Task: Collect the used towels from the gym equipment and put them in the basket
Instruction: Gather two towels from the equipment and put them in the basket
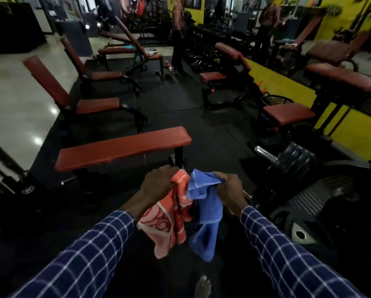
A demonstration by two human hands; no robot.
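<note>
My left hand (158, 183) grips an orange patterned towel (167, 220) that hangs down in front of me. Beside it, my right hand (229, 188) grips a blue towel (208, 211), which also hangs loose and touches the orange one. A black mesh basket (276, 100) stands on the floor at the right, partly hidden behind a red seat pad (287, 114). On a far bench (118, 50) lies a small teal towel (129, 47), and a pale cloth (151, 51) lies on the bench next to it.
A flat red bench (122, 148) stands just ahead of my hands. Several red benches line the left and right of a dark rubber floor. Weight plates and a bar (287, 162) lie at the right. A person (178, 33) stands far ahead.
</note>
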